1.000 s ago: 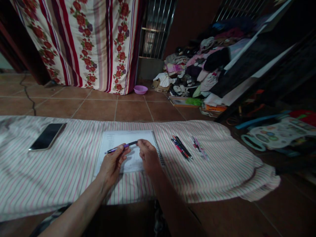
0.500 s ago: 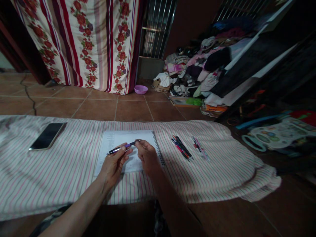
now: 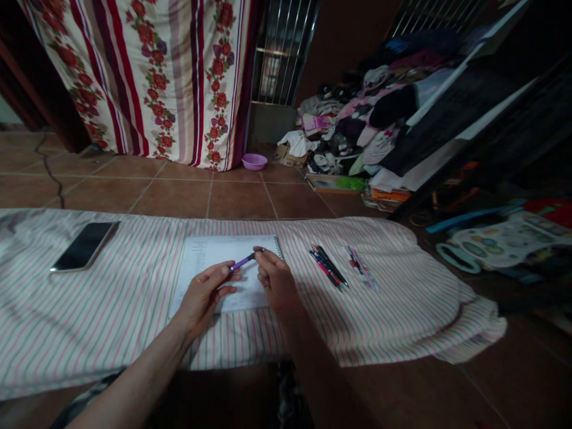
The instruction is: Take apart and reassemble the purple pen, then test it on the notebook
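Both my hands hover over a white spiral notebook (image 3: 210, 253) lying on a pink-striped cloth (image 3: 111, 310). A purple pen (image 3: 243, 261) is held between them. My left hand (image 3: 206, 293) pinches its near end, and my right hand (image 3: 277, 280) pinches its far tip. The fingers of both hands are curled closed around the pen. To the right of the notebook lie several pens in a bunch (image 3: 328, 266) and a further small bunch (image 3: 361, 267).
A dark phone (image 3: 84, 246) lies on the cloth at the left. Beyond the cloth is brown tiled floor (image 3: 179, 196), a floral curtain (image 3: 147, 77), a purple bowl (image 3: 254, 161), a pile of clothes (image 3: 357, 131) and clutter at the right.
The pen has slid to the right through my left hand, so less of it shows past that hand. My right hand has moved a little up and right with the tip.
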`<state>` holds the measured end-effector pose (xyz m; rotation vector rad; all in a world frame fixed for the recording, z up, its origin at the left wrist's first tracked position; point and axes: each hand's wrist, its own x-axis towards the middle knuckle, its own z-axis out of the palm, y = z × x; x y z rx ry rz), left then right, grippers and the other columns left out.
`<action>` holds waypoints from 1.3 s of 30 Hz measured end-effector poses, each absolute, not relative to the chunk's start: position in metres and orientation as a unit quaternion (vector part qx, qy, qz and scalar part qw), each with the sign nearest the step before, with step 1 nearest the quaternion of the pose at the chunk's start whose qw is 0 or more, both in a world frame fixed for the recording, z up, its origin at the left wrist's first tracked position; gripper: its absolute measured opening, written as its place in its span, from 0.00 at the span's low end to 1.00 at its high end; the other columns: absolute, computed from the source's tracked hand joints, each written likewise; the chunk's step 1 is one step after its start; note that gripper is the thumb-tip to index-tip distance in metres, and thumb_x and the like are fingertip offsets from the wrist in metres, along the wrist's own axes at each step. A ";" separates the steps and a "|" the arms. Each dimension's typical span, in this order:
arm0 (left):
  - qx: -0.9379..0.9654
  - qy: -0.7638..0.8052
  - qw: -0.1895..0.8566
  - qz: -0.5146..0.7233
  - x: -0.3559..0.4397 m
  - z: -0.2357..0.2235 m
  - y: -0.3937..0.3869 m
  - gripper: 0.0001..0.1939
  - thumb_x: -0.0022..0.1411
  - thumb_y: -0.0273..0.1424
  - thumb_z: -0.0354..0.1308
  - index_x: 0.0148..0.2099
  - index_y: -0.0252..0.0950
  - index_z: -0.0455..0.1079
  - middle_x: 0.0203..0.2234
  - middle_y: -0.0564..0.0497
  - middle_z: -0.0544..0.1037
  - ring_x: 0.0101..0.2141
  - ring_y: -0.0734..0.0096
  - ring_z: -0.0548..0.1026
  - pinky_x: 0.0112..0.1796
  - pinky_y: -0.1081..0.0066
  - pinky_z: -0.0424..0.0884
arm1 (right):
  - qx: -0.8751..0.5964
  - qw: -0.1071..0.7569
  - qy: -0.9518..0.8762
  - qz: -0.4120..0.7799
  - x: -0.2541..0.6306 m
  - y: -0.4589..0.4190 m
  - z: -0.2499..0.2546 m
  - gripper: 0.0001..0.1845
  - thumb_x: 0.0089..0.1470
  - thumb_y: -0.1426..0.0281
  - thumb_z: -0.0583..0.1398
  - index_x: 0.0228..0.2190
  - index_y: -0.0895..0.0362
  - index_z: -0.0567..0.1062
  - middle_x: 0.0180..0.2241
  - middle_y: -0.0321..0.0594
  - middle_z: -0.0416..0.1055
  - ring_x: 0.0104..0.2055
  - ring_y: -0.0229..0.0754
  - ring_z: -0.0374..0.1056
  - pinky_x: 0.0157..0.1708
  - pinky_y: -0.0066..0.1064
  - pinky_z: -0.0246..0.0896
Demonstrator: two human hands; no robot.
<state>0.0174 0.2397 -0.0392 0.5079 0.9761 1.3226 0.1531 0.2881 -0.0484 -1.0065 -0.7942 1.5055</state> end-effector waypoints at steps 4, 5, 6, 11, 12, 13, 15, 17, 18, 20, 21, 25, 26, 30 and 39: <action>0.339 0.493 0.586 0.546 0.018 -0.050 0.242 0.13 0.46 0.28 0.66 0.36 0.29 0.76 0.22 0.49 0.77 0.20 0.77 0.71 0.21 0.79 0.67 | -0.420 0.538 -0.352 0.641 0.153 0.287 -0.050 0.17 0.37 0.64 0.64 0.32 0.60 0.74 0.13 0.23 0.51 0.14 0.26 0.40 0.14 0.24 0.30; 0.364 0.506 0.570 0.535 0.019 -0.052 0.242 0.13 0.46 0.30 0.66 0.36 0.30 0.75 0.18 0.52 0.74 0.17 0.79 0.67 0.19 0.80 0.63 | -0.421 0.532 -0.355 0.643 0.152 0.287 -0.051 0.18 0.37 0.64 0.64 0.33 0.60 0.74 0.13 0.23 0.51 0.14 0.26 0.40 0.14 0.24 0.30; 0.383 0.518 0.557 0.524 0.020 -0.055 0.242 0.13 0.46 0.32 0.65 0.36 0.30 0.75 0.15 0.55 0.71 0.15 0.81 0.64 0.17 0.80 0.60 | -0.423 0.528 -0.358 0.644 0.150 0.286 -0.052 0.18 0.37 0.64 0.64 0.33 0.60 0.74 0.13 0.23 0.52 0.14 0.26 0.40 0.14 0.24 0.30; 0.445 0.568 0.468 0.511 0.025 -0.062 0.243 0.16 0.49 0.39 0.60 0.37 0.32 0.74 0.13 0.59 0.65 0.15 0.80 0.60 0.17 0.78 0.56 | -0.446 0.512 -0.377 0.631 0.147 0.285 -0.055 0.17 0.39 0.62 0.63 0.32 0.60 0.74 0.13 0.24 0.50 0.14 0.26 0.40 0.15 0.26 0.29; 0.456 0.577 0.450 0.507 0.025 -0.062 0.242 0.17 0.50 0.39 0.59 0.38 0.31 0.74 0.13 0.59 0.64 0.15 0.79 0.60 0.18 0.78 0.56 | -0.445 0.506 -0.382 0.632 0.147 0.285 -0.056 0.17 0.40 0.62 0.63 0.32 0.60 0.75 0.14 0.24 0.49 0.15 0.26 0.40 0.15 0.26 0.29; 0.464 0.585 0.438 0.501 0.026 -0.062 0.242 0.18 0.51 0.40 0.58 0.38 0.31 0.74 0.12 0.60 0.64 0.16 0.79 0.60 0.18 0.77 0.56 | -0.442 0.502 -0.386 0.635 0.148 0.285 -0.057 0.17 0.40 0.62 0.63 0.33 0.59 0.75 0.14 0.24 0.48 0.15 0.27 0.40 0.16 0.26 0.30; 0.481 0.590 0.429 0.486 0.026 -0.061 0.241 0.19 0.53 0.41 0.56 0.39 0.30 0.74 0.12 0.60 0.62 0.16 0.78 0.58 0.18 0.77 0.55 | -0.430 0.497 -0.395 0.642 0.148 0.285 -0.057 0.18 0.42 0.61 0.62 0.34 0.59 0.75 0.14 0.24 0.47 0.15 0.27 0.40 0.16 0.27 0.30; 0.499 0.584 0.426 0.477 0.025 -0.060 0.240 0.19 0.54 0.41 0.55 0.39 0.31 0.74 0.11 0.60 0.61 0.15 0.78 0.58 0.18 0.76 0.55 | -0.419 0.496 -0.402 0.645 0.149 0.284 -0.056 0.18 0.43 0.61 0.62 0.35 0.59 0.75 0.14 0.24 0.46 0.15 0.28 0.39 0.16 0.27 0.30; 0.506 0.581 0.424 0.476 0.025 -0.060 0.240 0.19 0.54 0.41 0.54 0.39 0.31 0.74 0.11 0.60 0.61 0.15 0.77 0.58 0.18 0.76 0.55 | -0.417 0.496 -0.405 0.645 0.149 0.284 -0.056 0.18 0.43 0.60 0.62 0.35 0.59 0.75 0.14 0.24 0.46 0.16 0.28 0.39 0.16 0.27 0.30; 0.508 0.581 0.416 0.480 0.024 -0.060 0.239 0.19 0.54 0.41 0.55 0.40 0.31 0.75 0.11 0.59 0.61 0.16 0.76 0.59 0.19 0.75 0.56 | -0.417 0.492 -0.408 0.646 0.149 0.283 -0.054 0.18 0.43 0.61 0.62 0.34 0.60 0.76 0.15 0.25 0.47 0.16 0.28 0.38 0.17 0.27 0.29; 0.505 0.584 0.412 0.485 0.024 -0.060 0.240 0.19 0.53 0.41 0.55 0.40 0.32 0.75 0.10 0.59 0.62 0.16 0.75 0.60 0.19 0.75 0.57 | -0.421 0.489 -0.408 0.646 0.149 0.283 -0.054 0.17 0.43 0.61 0.62 0.34 0.60 0.76 0.15 0.25 0.47 0.16 0.28 0.38 0.17 0.28 0.29; 0.504 0.584 0.398 0.497 0.023 -0.060 0.240 0.17 0.53 0.39 0.56 0.40 0.32 0.76 0.12 0.57 0.66 0.18 0.73 0.64 0.22 0.74 0.60 | -0.436 0.489 -0.414 0.631 0.148 0.284 -0.053 0.15 0.42 0.61 0.62 0.30 0.60 0.76 0.14 0.25 0.48 0.16 0.28 0.38 0.17 0.27 0.29; 0.509 0.582 0.394 0.497 0.023 -0.061 0.241 0.17 0.53 0.39 0.56 0.40 0.32 0.76 0.13 0.56 0.67 0.19 0.72 0.65 0.23 0.74 0.61 | -0.439 0.492 -0.413 0.629 0.147 0.285 -0.053 0.15 0.42 0.61 0.62 0.30 0.60 0.76 0.14 0.24 0.47 0.16 0.28 0.38 0.17 0.27 0.29; 0.558 0.584 0.328 0.489 0.023 -0.063 0.241 0.15 0.57 0.37 0.53 0.39 0.34 0.75 0.22 0.52 0.72 0.25 0.70 0.69 0.28 0.72 0.64 | -0.439 0.498 -0.398 0.632 0.143 0.284 -0.054 0.18 0.41 0.60 0.62 0.32 0.60 0.75 0.13 0.23 0.46 0.16 0.28 0.37 0.16 0.27 0.29; 0.577 0.599 0.310 0.459 0.023 -0.064 0.238 0.15 0.58 0.38 0.51 0.39 0.35 0.74 0.25 0.50 0.75 0.26 0.69 0.70 0.27 0.72 0.64 | -0.495 0.478 -0.417 0.594 0.142 0.282 -0.052 0.19 0.40 0.58 0.61 0.29 0.61 0.76 0.11 0.24 0.45 0.15 0.28 0.40 0.16 0.27 0.29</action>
